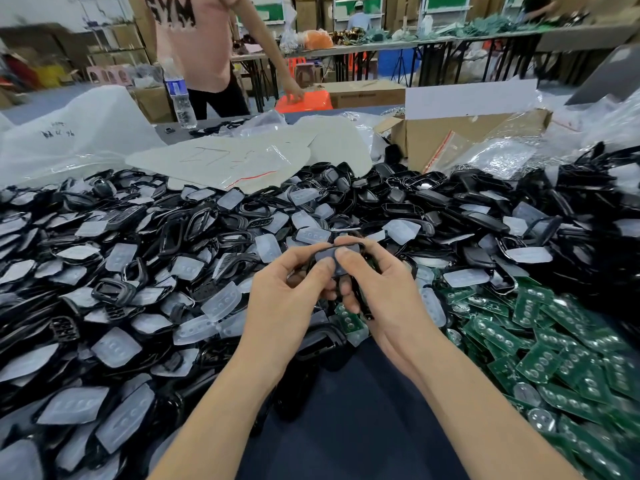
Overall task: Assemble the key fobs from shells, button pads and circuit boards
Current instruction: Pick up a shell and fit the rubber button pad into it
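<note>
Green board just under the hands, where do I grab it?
Probably pinch the board by its thin side edges, coming down from above. It lies nearly flat and face up, with its round button spots on top, so holding the edges keeps your fingers off them.

A table (346, 427) stretched ahead, with a bare strip nearest the viewer. Shells (194, 223) and button pads (117, 348) lay mixed in a heap across the left and centre, reaching the far right. Circuit boards (540, 365) were piled at the near right. Over the middle of the heap the left hand (287, 299) and right hand (388, 289) met, both pinching a single shell (341, 254) between them. Behind the heap lay flat bags (235, 161), with a large bag (76, 133) to their left and a cardboard box (460, 136) to their right. A water bottle (180, 98) stood behind the bags, and a person (194, 46) stood beyond it. Long tables (450, 41) ran across the far back.
</note>
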### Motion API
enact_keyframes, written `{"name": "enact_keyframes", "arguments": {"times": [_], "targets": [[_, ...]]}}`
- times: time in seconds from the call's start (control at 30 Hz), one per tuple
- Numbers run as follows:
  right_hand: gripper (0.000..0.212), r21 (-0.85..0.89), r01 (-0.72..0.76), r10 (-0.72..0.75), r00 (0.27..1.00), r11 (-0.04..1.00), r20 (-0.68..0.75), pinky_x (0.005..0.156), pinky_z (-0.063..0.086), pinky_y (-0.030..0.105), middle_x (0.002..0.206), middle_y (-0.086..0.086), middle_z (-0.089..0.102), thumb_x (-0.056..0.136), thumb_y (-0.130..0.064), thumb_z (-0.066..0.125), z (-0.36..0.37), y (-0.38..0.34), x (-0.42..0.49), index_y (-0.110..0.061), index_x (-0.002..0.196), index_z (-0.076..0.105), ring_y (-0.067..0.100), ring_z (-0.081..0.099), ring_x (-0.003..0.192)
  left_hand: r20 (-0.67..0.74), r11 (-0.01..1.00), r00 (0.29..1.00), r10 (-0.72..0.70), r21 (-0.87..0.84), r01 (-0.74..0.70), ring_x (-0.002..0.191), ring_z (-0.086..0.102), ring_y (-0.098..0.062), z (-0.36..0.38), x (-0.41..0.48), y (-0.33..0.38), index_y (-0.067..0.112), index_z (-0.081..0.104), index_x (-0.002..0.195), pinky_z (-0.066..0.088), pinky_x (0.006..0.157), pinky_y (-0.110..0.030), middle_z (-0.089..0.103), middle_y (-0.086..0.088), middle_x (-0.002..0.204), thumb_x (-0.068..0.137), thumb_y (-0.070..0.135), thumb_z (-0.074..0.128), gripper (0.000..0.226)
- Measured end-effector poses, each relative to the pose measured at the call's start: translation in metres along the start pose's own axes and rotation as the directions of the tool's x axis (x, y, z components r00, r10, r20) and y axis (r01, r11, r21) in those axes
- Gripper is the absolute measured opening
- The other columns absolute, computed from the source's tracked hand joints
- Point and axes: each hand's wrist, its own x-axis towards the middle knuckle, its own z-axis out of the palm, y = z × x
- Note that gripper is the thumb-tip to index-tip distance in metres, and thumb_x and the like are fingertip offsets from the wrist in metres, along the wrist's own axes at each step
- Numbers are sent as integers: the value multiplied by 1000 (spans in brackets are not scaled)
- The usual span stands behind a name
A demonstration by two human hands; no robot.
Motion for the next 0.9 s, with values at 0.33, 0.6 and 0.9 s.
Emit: {"name": "enact_keyframes", "arguments": {"times": [0.33, 0.6, 0.9], "targets": [[10, -46, -28, 29, 999, 999, 23, 42, 38, 20, 59, 0, 57, 94, -20, 71, -7, 4, 4, -30, 93, 74, 9, 51, 52, 70, 992, 997, 25, 120, -34, 79, 65, -12, 0, -2, 6, 19, 70, 123, 55, 78, -24, 72, -12, 103, 102, 5, 54, 30], [15, -274, 16, -11, 1000, 962, 21, 40, 40, 18, 62, -6, 66, 102, -27, 61, -14, -1, 3, -19, 111, 70, 6, 55, 46, -36, 990, 999, 33, 135, -28, 84, 69, -8, -5, 0, -1, 31, 69, 120, 56, 80, -26, 74, 5, 95, 105, 13, 50, 31], [9, -260, -4, -14, 998, 966, -69, 41, 41, 19, 68, -1, 72, 99, -22, 64, -15, -4, 4, -20, 106, 69, 8, 58, 51, 229, 506, 869, 438, 736, -449, 101, 54, -10, -12, -3, -9, 28, 68, 110, 53, 68, -33, 45, 5, 122, 98, 12, 51, 26]]}}
